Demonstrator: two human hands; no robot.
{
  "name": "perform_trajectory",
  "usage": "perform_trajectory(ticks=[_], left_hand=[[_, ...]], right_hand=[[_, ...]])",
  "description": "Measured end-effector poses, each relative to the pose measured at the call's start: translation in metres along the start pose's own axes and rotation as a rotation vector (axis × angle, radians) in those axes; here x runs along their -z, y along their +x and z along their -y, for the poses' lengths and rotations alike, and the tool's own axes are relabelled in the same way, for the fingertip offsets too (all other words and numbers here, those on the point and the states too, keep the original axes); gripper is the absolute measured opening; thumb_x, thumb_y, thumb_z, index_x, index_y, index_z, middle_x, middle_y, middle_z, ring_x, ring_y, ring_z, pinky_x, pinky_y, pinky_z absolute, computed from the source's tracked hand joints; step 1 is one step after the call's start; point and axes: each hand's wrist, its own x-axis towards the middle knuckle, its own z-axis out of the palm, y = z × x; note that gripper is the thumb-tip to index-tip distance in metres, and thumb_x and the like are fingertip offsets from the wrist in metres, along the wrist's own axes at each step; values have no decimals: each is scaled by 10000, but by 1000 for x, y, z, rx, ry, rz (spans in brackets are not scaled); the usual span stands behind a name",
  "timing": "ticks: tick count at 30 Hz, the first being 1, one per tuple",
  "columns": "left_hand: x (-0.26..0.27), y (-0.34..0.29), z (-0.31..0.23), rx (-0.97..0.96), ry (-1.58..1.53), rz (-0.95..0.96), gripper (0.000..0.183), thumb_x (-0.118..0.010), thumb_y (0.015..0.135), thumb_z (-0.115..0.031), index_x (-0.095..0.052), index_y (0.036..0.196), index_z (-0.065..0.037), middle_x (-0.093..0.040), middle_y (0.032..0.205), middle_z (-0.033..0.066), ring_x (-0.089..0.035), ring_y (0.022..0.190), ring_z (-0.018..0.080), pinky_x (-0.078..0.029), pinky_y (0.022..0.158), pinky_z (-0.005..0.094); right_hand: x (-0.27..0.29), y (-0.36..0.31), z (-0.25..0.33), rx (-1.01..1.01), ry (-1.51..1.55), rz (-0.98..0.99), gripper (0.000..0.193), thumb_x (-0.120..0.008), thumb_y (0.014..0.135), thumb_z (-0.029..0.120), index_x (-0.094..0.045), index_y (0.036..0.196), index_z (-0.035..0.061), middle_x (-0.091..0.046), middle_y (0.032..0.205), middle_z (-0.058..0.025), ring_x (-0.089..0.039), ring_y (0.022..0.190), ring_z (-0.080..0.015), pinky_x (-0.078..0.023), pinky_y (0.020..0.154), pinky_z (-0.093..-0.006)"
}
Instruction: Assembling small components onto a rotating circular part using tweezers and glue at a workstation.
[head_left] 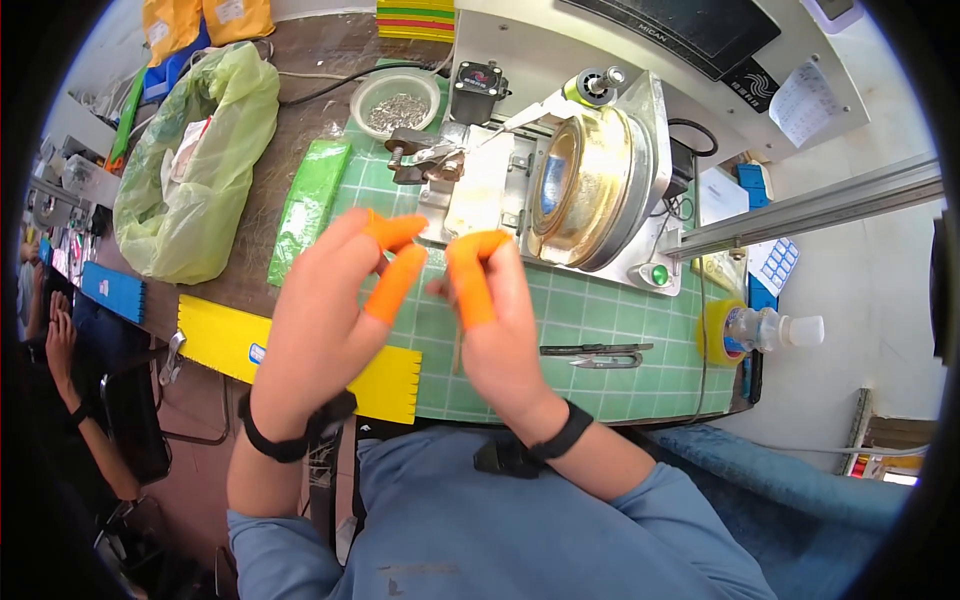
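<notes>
My left hand (325, 300), with orange finger cots on thumb and forefinger, is bent in a pinch in front of the machine's small clamp. Whatever lies between its fingertips is too small to make out. Beside it my right hand (497, 335) also wears orange finger cots, its fingers curled inward and closed; anything they hold is hidden. The two hands are a little apart over the green cutting mat (600, 310). Just beyond them stands the bench machine with a metal clamp (428, 160), a pale plate (482, 185) and a large round spool (585, 190).
Small metal parts fill a bowl (396, 104) behind a green packet (308, 205). Thread snips (605, 357) lie at right, near a yellow-banded bottle (725, 332). A yellow strip (385, 385) lies along the front edge; a green plastic bag (200, 215) sits left. Another person's arm (75, 385) is far left.
</notes>
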Motion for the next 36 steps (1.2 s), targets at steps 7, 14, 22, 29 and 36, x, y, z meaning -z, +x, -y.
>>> perform_trajectory(ticks=[7,14,22,29,36], left_hand=[[-35,-24,-13,41,-560,-25,149,-739,882,-3,-739,1031,-12,-616,985,91,-602,880,177,-497,752,295],[-35,-36,-20,-242,-189,-224,154,-785,854,-31,-740,999,-11,-700,1218,155,-687,925,238,-545,825,325],[-50,-37,12,2,-570,-18,75,-719,925,-11,-713,999,-2,-691,1224,160,-671,908,179,-536,779,273],[-50,-35,17,156,-882,31,74,-703,971,-47,-724,1024,0,-689,1192,122,-623,874,111,-514,689,226],[-53,-35,15,216,-873,-18,87,-708,962,-44,-727,1036,-2,-691,1155,116,-622,850,107,-514,671,226]], right_hand=[[9,-51,7,-72,-67,120,200,-498,1101,99,-479,1283,19,-525,1124,-46,-557,1010,-145,-473,939,-307],[52,-47,33,87,-821,403,269,-619,1000,53,-542,1251,-6,-520,1080,-144,-588,895,-301,-501,801,-378],[63,-39,22,361,-1245,507,355,-653,856,-24,-647,1209,10,-537,1079,-143,-601,918,-323,-492,818,-423],[58,-25,23,275,-1082,356,256,-668,891,-3,-633,1145,-3,-550,1075,-183,-605,976,-375,-510,863,-457],[52,-22,28,327,-1166,182,517,-619,954,-16,-471,1448,-30,-546,1294,-279,-612,1079,-429,-527,940,-444]])
